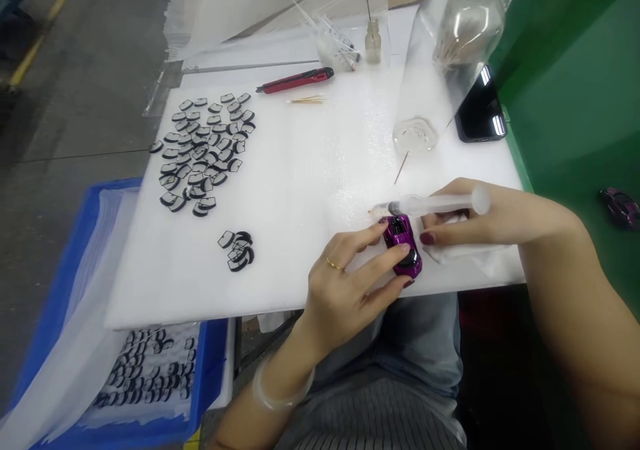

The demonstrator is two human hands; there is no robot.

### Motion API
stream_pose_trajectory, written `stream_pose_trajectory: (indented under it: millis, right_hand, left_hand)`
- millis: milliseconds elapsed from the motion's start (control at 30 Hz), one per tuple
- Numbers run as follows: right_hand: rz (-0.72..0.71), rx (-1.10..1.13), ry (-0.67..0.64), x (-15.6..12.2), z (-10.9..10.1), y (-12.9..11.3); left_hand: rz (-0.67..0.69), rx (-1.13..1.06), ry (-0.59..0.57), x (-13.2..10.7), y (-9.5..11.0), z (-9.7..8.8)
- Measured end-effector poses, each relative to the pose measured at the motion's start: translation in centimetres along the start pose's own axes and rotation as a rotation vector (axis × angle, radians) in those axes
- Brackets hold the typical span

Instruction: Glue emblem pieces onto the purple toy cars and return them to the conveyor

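Note:
A small shiny purple toy car [401, 243] sits on the white foam sheet [300, 170] near its front edge. My left hand [350, 283] grips the car from the left, fingers curled round it. My right hand [450, 217] comes in from the right, closed on a clear syringe [430, 205] and a white cloth [453, 250]. The syringe lies level, its tip pointing left just above the car's front. Several black-and-white window pieces [203, 147] are spread at the sheet's left, and a few more [237, 248] lie closer to my left hand.
A blue bin [75, 237] lined with plastic holds many more pieces at lower left. A red utility knife [295, 80], toothpicks, a small bottle [373, 40], a clear dish [414, 135] and a black phone [480, 113] lie at the back. Another purple car [620, 207] rests on the green surface.

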State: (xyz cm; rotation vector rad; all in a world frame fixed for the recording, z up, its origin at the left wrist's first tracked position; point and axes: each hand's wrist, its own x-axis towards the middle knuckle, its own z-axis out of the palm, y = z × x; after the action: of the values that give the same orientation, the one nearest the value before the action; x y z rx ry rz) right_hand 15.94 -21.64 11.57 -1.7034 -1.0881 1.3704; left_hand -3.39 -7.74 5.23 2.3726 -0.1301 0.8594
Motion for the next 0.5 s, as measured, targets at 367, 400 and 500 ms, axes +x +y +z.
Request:
stream_pose_trajectory:
  millis: [367, 400, 500]
  right_hand:
    - [0.178, -1.060, 0.963, -3.1, 2.0, -1.6]
    - [0.211, -1.123, 0.926, -3.5, 2.7, -1.9]
    - [0.285, -1.058, 0.694, -4.3, 4.6, -2.8]
  left_hand:
    - [0.057, 0.011, 0.155, -0.8, 0.1, 1.1]
    - [0.067, 0.011, 0.204, -1.0, 0.1, 1.3]
    - [0.060, 0.023, 0.260, -1.4, 0.1, 1.7]
